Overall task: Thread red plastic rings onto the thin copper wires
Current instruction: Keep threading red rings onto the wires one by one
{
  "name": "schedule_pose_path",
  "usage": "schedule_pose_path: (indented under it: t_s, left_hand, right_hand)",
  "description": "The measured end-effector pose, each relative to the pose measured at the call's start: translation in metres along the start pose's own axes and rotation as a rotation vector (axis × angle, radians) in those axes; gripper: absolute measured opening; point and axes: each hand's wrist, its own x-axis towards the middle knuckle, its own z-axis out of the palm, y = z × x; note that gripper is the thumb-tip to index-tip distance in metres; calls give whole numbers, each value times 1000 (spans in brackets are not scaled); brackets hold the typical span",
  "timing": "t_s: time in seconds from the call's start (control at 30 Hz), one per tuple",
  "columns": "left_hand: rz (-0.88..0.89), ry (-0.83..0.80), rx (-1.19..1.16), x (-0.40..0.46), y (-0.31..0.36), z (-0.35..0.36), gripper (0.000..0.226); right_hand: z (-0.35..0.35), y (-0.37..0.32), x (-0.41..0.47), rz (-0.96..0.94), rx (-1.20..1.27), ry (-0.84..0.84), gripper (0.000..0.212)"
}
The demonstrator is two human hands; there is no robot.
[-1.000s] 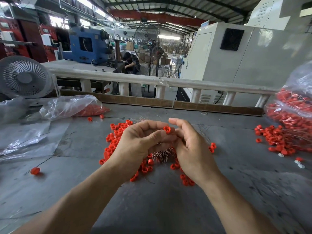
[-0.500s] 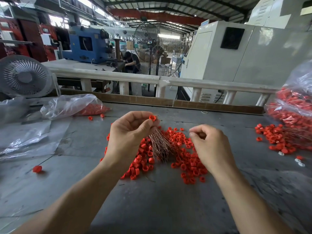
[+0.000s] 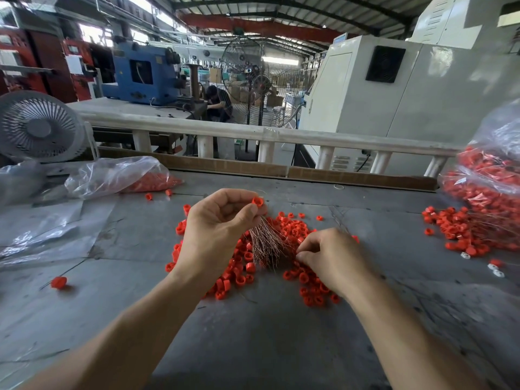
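Ring pile (image 3: 292, 249) mid-table (image 3: 253, 347) w/ wire bundle (image 3: 266, 246) on it; bags (image 3: 118, 175) far L & R.

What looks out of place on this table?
One red ring lies alone far left, on a thin wire, apart from the main pile. A few white rings sit among red ones at the right. Nothing looks damaged.

grey table (image 3: 253, 347) bears red rings (image 3: 298, 229), plastic bags (image 3: 112, 175).

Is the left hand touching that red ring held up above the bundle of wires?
Touching. In the head view the left hand pinches the red ring between thumb and fingertip, above the copper wire bundle it also holds.
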Motion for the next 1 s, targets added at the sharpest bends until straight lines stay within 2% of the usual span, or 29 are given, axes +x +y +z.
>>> schedule_pose_path:
  t_s: [0.07, 0.17, 0.27, 0.37, 0.43, 0.67, 0.8, 1.0]
  left_hand:
    - [-8, -10, 1, -1, 0, 0, 16]
    - [-29, -24, -27, -1, -1, 1, 15]
    - [-47, -44, -45, -1, -4, 3, 14]
    - [-68, -73, -42, -2, -7, 5, 13]
    - [-81, -92, -26, -3, -8, 6, 14]
    - [-75, -128, 64, -4, -9, 7, 15]
    - [-52, -140, 136, -5, -6, 7, 16]
    - [16, -174, 274, -8, -4, 8, 16]
  right_hand:
    - [1, 0, 0, -13, 12, 24, 13]
    - [-2, 3, 1, -49, 149, 160, 13]
    - [-10, 2, 1, -104, 525, 252, 9]
    - [-16, -10, -5, -221, 895, 201, 10]
    - [-15, -17, -8, -300, 989, 167, 12]
    - [-10, -23, -13, -445, 879, 166, 11]
    - [-8, -22, -13, -453, 808, 155, 10]
    - [-7, -25, -15, -415, 826, 163, 7]
